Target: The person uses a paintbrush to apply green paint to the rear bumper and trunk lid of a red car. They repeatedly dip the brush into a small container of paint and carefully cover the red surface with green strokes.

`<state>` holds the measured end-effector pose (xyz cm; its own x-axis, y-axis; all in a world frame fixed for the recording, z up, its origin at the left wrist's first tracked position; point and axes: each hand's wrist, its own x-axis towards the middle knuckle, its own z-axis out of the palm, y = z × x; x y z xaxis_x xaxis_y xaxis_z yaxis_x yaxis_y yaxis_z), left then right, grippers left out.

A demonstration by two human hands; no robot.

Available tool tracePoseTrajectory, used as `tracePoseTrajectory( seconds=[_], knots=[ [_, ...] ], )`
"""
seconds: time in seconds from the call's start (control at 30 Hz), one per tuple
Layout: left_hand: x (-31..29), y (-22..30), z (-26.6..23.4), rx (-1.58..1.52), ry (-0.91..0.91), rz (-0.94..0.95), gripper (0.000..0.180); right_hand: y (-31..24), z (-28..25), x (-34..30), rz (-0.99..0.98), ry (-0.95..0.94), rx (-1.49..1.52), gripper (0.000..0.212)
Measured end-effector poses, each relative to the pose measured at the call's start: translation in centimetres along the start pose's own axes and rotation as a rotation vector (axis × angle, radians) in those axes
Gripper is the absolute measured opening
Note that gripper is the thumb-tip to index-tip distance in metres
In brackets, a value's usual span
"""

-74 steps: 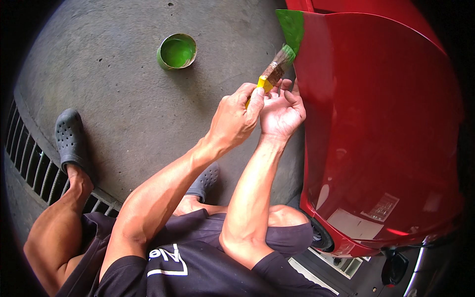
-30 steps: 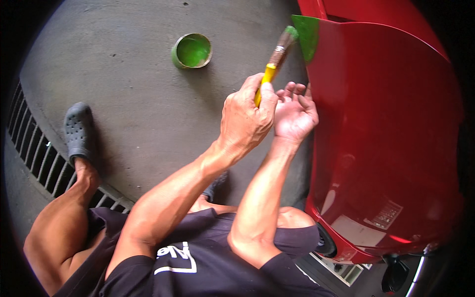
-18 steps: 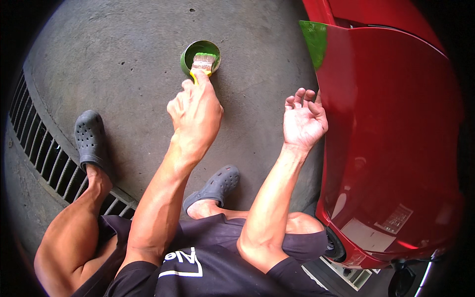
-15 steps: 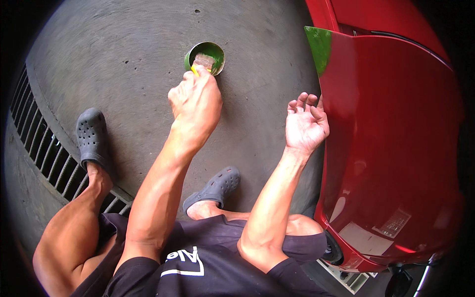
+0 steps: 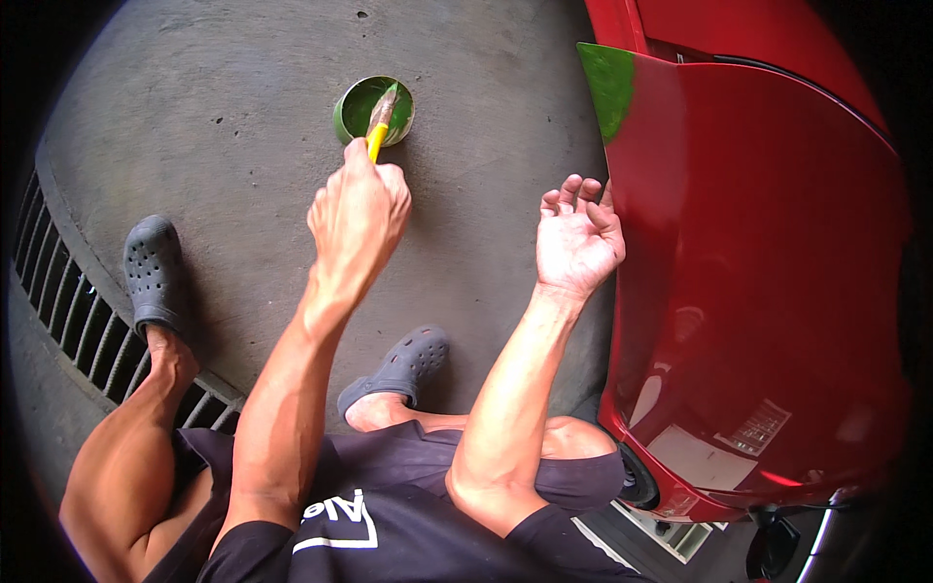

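My left hand [image 5: 358, 216] is closed round the yellow handle of a paintbrush [image 5: 382, 121]. The brush's bristles carry green paint and are over the mouth of a round can [image 5: 340, 119] standing on the floor, with green paint inside. To the right, my right hand [image 5: 580, 238] has its palm up and its fingers apart and loosely curled, with nothing visible in it. It is close beside the edge of a red car door [image 5: 748, 262]; whether the fingers touch it I cannot tell. A green paint patch [image 5: 606, 89] covers the door's far left corner.
Dark concrete floor [image 5: 466, 107] surrounds the can. A slatted drain grate [image 5: 78, 306] curves along the left. My feet wear grey clogs [image 5: 154, 267], one near the grate and the other between my forearms. The red car body [image 5: 758, 29] rises behind the door at far right.
The brush has turned in my left hand, so its bristles now show edge-on and more of the yellow handle is visible. The whole view has shifted slightly; my right hand keeps its pose by the door.
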<state>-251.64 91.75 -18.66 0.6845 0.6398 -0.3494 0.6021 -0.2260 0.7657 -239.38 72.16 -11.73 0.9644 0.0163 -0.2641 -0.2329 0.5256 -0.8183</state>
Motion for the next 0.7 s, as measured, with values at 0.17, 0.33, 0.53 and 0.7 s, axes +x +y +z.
tracePoseTrajectory(
  seconds=[0.17,0.33,0.53,0.7],
  knots=[
    [-4.7,1.7,3.3,-0.511,0.044,0.028,0.045,0.1,-0.1,0.2,-0.005,0.001,-0.004,0.037],
    [-7.4,5.3,4.7,-0.815,-0.007,0.382,0.051,0.1,-0.7,0.3,0.022,-0.014,0.026,0.039],
    [-7.3,8.5,4.9,-0.928,-0.010,0.425,0.046,0.0,-1.6,0.7,0.046,-0.042,0.028,0.039],
    [-7.0,9.2,4.4,-1.011,-0.106,0.370,0.045,0.1,-1.8,0.9,0.045,-0.045,0.021,0.039]
  ],
)
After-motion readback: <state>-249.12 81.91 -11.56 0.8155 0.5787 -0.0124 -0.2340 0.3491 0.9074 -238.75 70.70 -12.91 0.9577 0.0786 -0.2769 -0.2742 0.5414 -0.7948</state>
